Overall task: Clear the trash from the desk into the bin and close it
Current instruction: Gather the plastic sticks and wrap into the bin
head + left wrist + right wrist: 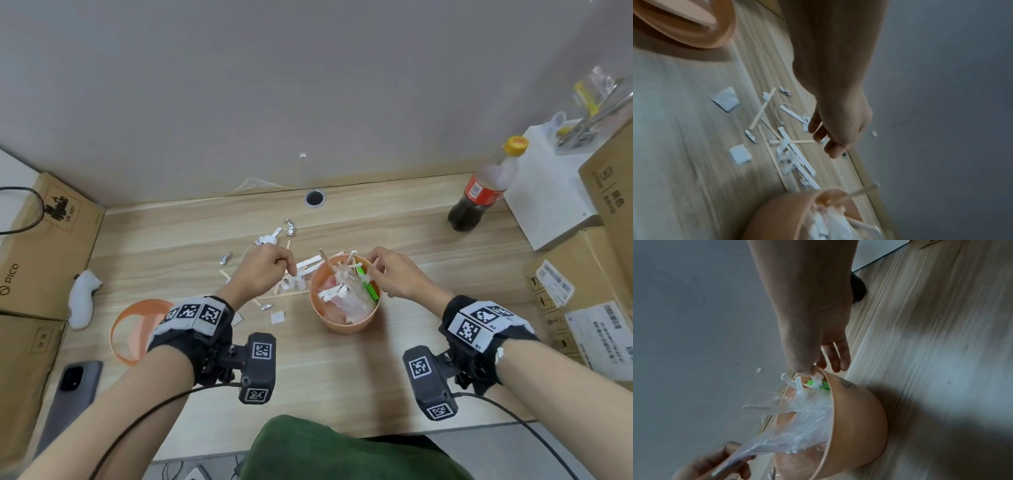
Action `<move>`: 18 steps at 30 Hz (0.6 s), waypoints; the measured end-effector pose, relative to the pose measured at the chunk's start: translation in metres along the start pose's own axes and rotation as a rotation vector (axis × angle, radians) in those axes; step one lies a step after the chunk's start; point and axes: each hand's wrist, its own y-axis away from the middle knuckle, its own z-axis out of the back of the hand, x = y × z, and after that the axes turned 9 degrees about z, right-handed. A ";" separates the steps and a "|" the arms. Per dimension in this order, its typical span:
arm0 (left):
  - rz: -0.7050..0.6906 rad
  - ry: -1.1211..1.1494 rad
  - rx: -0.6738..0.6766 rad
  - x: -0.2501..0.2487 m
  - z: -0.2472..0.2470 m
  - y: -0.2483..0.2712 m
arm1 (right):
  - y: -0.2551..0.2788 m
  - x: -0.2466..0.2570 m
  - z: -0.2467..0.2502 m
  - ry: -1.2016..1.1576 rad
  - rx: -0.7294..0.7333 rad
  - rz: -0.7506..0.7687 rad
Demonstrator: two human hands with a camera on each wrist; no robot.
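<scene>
Orange bin (346, 320) sits under right hand (397, 275) pinching scraps; left hand (263, 270) pinches paper strips (294, 279).

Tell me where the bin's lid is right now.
In the head view, the orange lid lies on the desk at the left, partly behind the left wrist, between the phone and the bin.
</scene>
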 end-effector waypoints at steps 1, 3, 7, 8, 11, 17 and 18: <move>0.050 0.022 -0.045 0.014 0.000 -0.003 | 0.000 0.001 -0.002 -0.013 0.006 -0.020; 0.162 0.061 -0.090 0.044 -0.003 -0.011 | 0.001 0.001 -0.006 -0.049 -0.003 -0.055; 0.374 0.140 -0.113 0.094 -0.011 -0.022 | 0.004 0.002 -0.010 -0.109 -0.038 -0.111; 0.406 0.156 -0.114 0.102 -0.013 -0.025 | 0.005 0.002 -0.010 -0.126 -0.047 -0.123; 0.469 0.181 -0.090 0.117 -0.017 -0.031 | 0.007 0.003 -0.014 -0.159 -0.080 -0.161; 0.441 0.141 -0.041 0.130 -0.025 -0.063 | 0.012 0.004 -0.020 -0.168 -0.138 -0.197; 0.394 0.125 -0.034 0.128 -0.027 -0.069 | 0.012 0.004 -0.020 -0.177 -0.144 -0.199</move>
